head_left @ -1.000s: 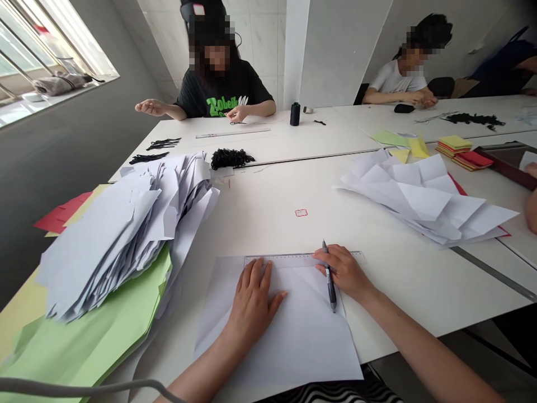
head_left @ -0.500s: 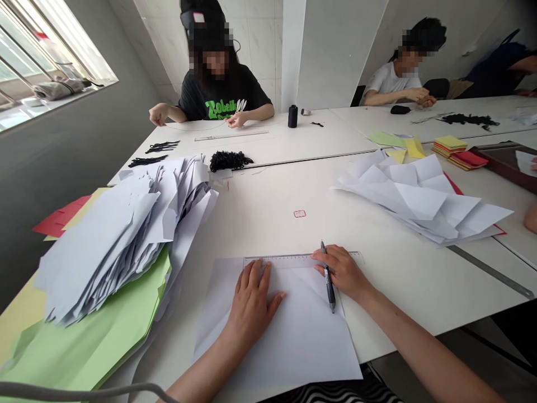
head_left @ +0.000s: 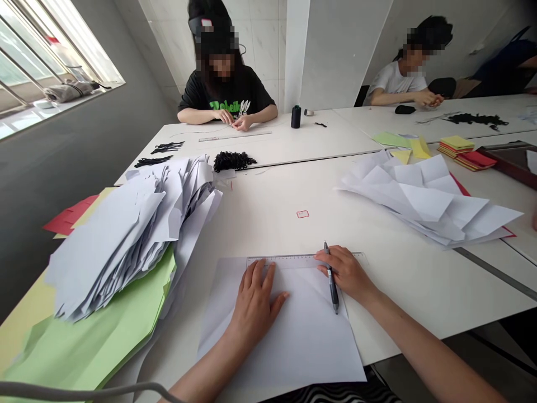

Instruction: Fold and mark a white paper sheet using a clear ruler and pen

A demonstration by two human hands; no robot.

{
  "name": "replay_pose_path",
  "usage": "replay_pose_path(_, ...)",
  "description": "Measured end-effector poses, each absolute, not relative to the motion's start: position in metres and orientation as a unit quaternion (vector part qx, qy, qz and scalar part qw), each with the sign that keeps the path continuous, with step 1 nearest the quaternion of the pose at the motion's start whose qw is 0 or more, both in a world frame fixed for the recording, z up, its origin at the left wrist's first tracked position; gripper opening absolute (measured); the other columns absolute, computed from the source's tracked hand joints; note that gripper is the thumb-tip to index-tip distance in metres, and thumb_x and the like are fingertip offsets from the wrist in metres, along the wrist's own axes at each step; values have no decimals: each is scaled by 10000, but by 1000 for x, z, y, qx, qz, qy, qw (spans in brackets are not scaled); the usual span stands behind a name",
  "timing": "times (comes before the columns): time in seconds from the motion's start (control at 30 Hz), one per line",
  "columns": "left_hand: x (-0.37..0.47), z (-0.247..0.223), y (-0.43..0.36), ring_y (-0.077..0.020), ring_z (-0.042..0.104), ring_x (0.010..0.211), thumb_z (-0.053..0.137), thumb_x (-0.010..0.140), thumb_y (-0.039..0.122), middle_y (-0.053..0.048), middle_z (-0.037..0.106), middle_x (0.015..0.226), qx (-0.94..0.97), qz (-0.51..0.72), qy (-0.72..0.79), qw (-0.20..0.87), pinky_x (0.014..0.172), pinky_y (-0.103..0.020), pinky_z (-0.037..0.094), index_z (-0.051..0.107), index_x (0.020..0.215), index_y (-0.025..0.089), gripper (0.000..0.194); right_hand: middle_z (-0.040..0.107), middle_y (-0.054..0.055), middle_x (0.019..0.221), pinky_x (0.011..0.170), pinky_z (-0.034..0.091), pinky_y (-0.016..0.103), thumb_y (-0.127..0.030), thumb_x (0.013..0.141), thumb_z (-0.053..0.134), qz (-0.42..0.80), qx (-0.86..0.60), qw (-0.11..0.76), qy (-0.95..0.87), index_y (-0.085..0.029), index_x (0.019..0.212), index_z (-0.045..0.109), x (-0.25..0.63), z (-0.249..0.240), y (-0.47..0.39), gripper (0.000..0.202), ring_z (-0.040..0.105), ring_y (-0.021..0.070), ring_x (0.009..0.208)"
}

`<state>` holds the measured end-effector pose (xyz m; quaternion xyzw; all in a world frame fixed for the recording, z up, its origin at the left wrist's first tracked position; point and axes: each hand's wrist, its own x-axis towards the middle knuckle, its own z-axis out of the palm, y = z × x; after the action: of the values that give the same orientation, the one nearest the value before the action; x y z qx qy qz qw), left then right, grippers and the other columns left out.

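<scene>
A sheet of white paper (head_left: 302,341) lies on the table in front of me, with a clear ruler (head_left: 293,261) along its far edge. My left hand (head_left: 257,302) rests flat on the sheet, fingers spread and fingertips on the ruler's left part. Held in my right hand (head_left: 346,272) is a dark pen (head_left: 333,288), its narrow end pointing away from me and its thick end over the paper. The fingertips of this hand also touch the ruler toward its right end.
A tall heap of white paper (head_left: 109,240) stands at left over green sheets (head_left: 96,341). Folded white papers (head_left: 436,196) and a metal ruler (head_left: 495,271) lie at right. Across the table, a person (head_left: 229,95) handles thread near a black cord bundle (head_left: 232,161) and thread spool (head_left: 296,117).
My hands, the pen and the ruler keep their places on the paper. The view has shifted slightly. The person opposite has brought both hands together.
</scene>
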<state>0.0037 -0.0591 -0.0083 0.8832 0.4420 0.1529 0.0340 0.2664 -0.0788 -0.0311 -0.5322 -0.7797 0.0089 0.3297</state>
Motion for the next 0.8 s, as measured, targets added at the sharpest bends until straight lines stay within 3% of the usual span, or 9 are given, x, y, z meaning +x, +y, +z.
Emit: replay_pose_path(0.8, 5, -7, -60, -310, 323, 1234, 453, 835, 453, -137, 370, 1328, 880, 138, 453, 41, 952, -472, 375, 385, 1292, 176, 539, 640, 36, 940, 778, 463, 349, -163, 841, 522, 19, -530, 335, -778, -242, 1036, 564, 267, -33, -77, 214, 577, 175, 876)
